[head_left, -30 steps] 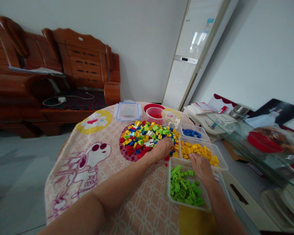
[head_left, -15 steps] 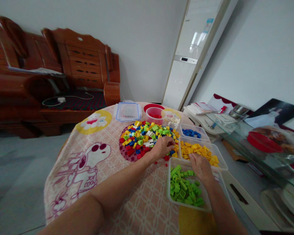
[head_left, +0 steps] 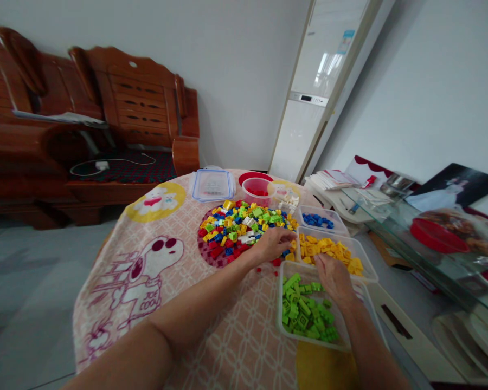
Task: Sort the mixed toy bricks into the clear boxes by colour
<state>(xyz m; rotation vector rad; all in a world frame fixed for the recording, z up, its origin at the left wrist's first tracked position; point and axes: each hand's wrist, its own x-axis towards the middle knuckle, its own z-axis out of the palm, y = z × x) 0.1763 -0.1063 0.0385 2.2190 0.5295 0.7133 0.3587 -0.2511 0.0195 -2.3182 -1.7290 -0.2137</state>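
A heap of mixed coloured bricks [head_left: 239,230] lies on a pink cartoon cloth [head_left: 154,271]. My left hand [head_left: 270,244] rests on the heap's right edge, fingers curled in a pinch on something I cannot make out. My right hand [head_left: 333,276] lies over the rim between the clear tub of green bricks [head_left: 305,314] and the tub of yellow bricks [head_left: 329,250], fingers bent down; what they hold, if anything, is hidden. A tub of blue bricks [head_left: 318,219] stands behind.
At the cloth's far edge are a clear lid with blue clips [head_left: 212,185], a red tub [head_left: 258,189] and white bricks [head_left: 288,201]. Wooden sofa [head_left: 85,119] at left, tall white air conditioner [head_left: 313,92] behind, glass table [head_left: 431,238] with clutter at right.
My left hand has lifted its fingers slightly at the heap's right edge and curled them into a pinch. My right hand has hardly moved.
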